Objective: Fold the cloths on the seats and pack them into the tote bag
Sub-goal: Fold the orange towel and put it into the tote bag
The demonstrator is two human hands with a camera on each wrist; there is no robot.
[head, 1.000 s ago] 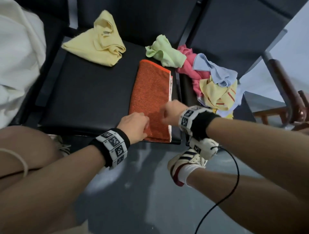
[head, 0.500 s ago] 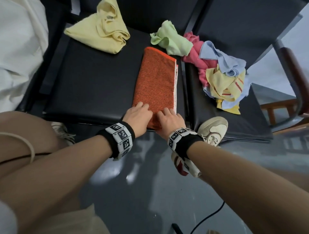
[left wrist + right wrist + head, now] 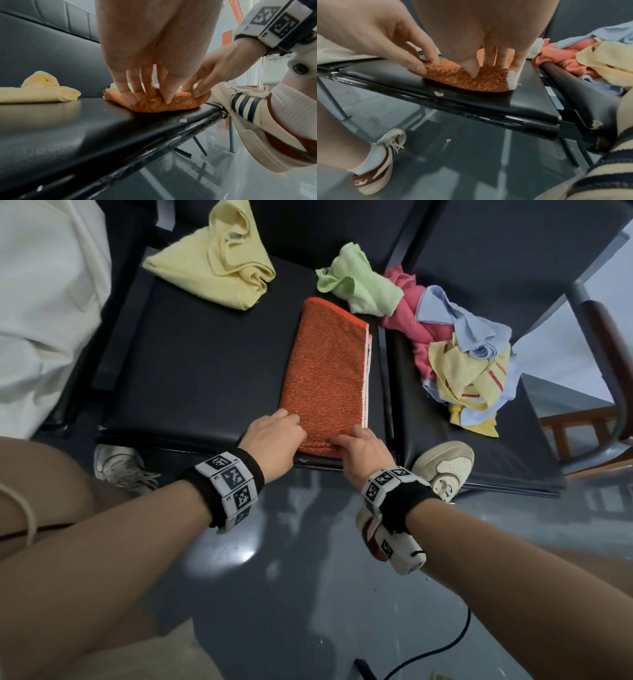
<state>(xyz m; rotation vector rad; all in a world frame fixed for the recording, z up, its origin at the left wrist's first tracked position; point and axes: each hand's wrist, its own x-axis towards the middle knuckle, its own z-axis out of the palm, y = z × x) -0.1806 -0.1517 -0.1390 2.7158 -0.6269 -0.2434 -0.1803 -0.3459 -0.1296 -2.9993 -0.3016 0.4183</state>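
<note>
Both hands at the orange cloth's (image 3: 329,371) near end on the bench (image 3: 191,371) — left hand (image 3: 274,436) and right hand (image 3: 363,450) each pinching it, likely to fold it over; beyond it one yellow cloth (image 3: 212,275), one green (image 3: 359,285); right of it a tangled heap (image 3: 459,354) — count unclear; bag not seen.
</note>
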